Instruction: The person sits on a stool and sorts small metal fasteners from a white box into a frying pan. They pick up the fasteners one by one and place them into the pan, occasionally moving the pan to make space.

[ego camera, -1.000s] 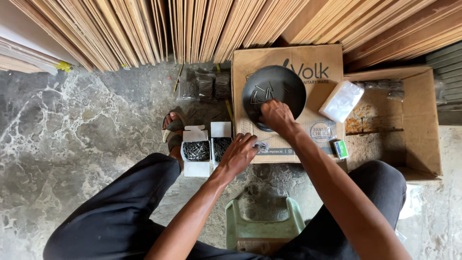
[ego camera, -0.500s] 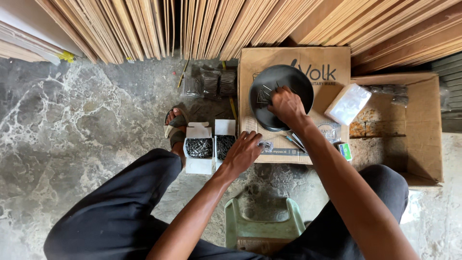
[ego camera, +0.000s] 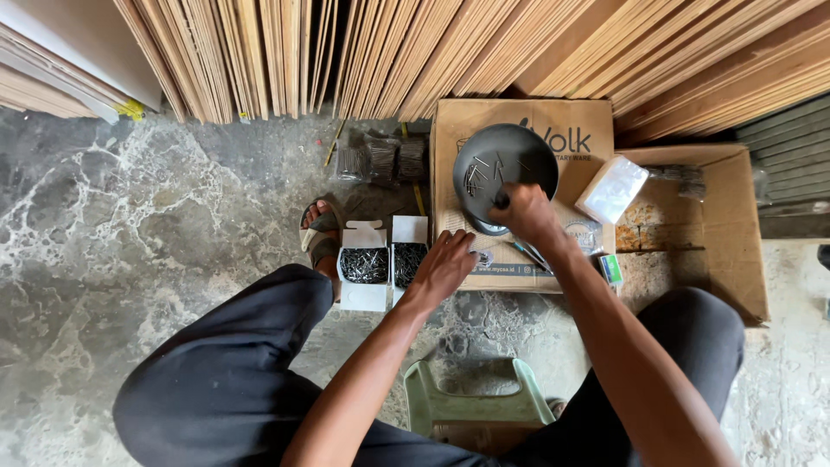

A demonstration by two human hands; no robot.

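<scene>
A round black dish (ego camera: 506, 164) with several loose nails in it rests on a flat cardboard box (ego camera: 579, 130). My right hand (ego camera: 523, 212) sits at the dish's near rim with its fingers curled; what it pinches is hidden. My left hand (ego camera: 445, 264) hovers with fingers bent over the right of two small open white boxes (ego camera: 406, 259), both full of dark nails. The other small box (ego camera: 363, 268) lies just to its left.
Wooden boards (ego camera: 415, 52) lean along the wall. An open cardboard carton (ego camera: 735, 233) stands at the right, with a white packet (ego camera: 611, 188) beside the dish. Bundles of nails (ego camera: 380, 160) lie on the marbled floor. A green stool (ego camera: 475, 406) sits between my legs.
My right hand has drawn back from the middle of the dish to its near rim. My left hand has shifted slightly over the nail boxes.
</scene>
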